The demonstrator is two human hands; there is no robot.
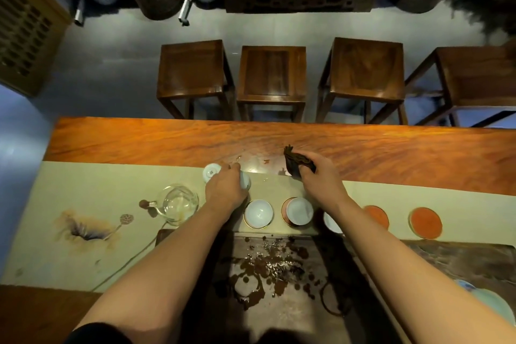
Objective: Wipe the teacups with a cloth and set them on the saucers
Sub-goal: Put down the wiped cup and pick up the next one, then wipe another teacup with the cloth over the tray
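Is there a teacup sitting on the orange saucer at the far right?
No, the far-right orange saucer is bare, with no cup on it.

left hand: arm extended, fingers curled, gripping | right hand: raised, fingers clenched

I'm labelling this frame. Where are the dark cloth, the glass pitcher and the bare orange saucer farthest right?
dark cloth point(296, 162), head view, its folded middle.
glass pitcher point(178, 202), head view, its bowl.
orange saucer point(425, 222), head view, its centre.
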